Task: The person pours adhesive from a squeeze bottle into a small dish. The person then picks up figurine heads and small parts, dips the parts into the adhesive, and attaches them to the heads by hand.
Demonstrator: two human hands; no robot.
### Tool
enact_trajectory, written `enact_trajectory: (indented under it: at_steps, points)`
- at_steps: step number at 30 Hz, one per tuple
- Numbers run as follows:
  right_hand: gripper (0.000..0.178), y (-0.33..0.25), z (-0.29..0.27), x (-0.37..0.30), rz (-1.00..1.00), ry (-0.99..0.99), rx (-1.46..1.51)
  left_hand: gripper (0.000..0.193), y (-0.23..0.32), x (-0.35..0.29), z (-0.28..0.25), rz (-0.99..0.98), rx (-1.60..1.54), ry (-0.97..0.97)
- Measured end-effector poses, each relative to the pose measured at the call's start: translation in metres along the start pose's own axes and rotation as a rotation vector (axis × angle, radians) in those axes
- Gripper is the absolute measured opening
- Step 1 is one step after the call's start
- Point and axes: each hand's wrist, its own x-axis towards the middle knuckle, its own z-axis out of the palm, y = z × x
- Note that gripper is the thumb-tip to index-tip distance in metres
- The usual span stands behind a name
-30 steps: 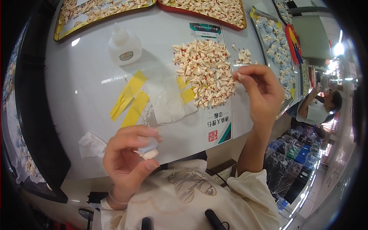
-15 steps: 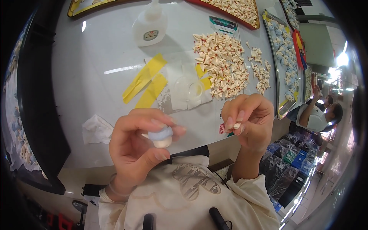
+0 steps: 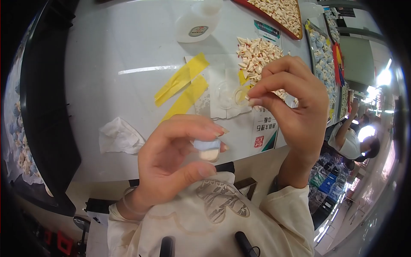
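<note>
My left hand (image 3: 165, 158) curls its fingers around a small figurine piece (image 3: 208, 150), light blue on top and cream below. My right hand (image 3: 295, 96) is raised over the table with thumb and fingertips pinched together. A tiny cream piece shows at those fingertips, mostly hidden by them. Just beside the pinch lies a round transparent dish (image 3: 241, 95) on a white sheet (image 3: 217, 112). Behind the right hand spreads a heap of small cream cone-shaped pieces (image 3: 256, 52) with reddish ends, partly covered by the hand.
Yellow tape strips (image 3: 182, 79) stick to the table left of the dish. A translucent bottle (image 3: 198, 21) stands at the back, and a crumpled tissue (image 3: 121, 136) lies at left. Trays of pieces stand far right, including a red-rimmed tray (image 3: 274, 13). Another person (image 3: 352, 139) sits at right.
My right hand has moved up and away from me toward the transparent dish, keeping its pinch. My left hand still holds the blue and cream piece. The whole view has shifted slightly.
</note>
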Motion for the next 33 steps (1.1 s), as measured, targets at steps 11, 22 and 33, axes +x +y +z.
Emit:
enact_trajectory:
  at_steps: [11,22,33]
  points:
    - [0.020,-0.012,0.007,0.009,-0.075,0.008,-0.219,0.036,-0.004,0.000,0.000,0.028,-0.036,0.007]
    - [0.017,-0.029,0.016,-0.032,-0.067,0.081,0.388,0.039,-0.006,-0.005,0.004,0.036,-0.047,0.026]
    - [0.021,-0.034,0.023,-0.049,-0.098,0.197,0.395,0.035,0.002,-0.013,0.021,0.166,0.448,0.083]
